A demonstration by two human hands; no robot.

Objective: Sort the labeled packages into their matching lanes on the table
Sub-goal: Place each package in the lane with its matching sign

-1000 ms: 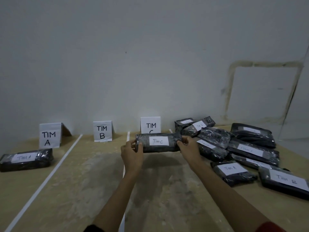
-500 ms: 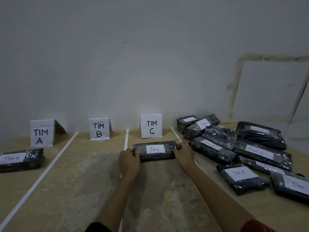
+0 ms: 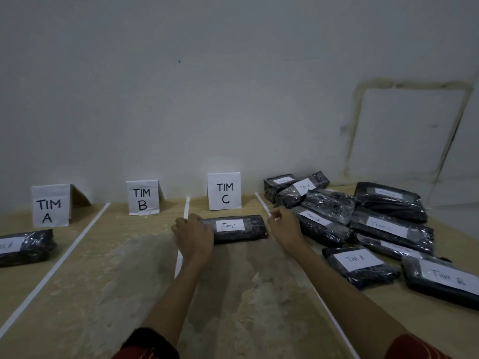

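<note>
Package (image 3: pixel 233 228) lies crosswise between both tape lines (image 3: pixel 262 202)

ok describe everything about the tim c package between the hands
The Tim C package is a dark oblong bundle in shiny, crinkled plastic wrap, with a white handwritten label facing up. It lies flat, crosswise on the table before the TIM C sign. The left hand grips its left end; the right hand is just off its right end.

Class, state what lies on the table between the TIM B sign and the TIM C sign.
A white tape line, seen in the head view, runs between the TIM B sign and the TIM C sign.
</note>
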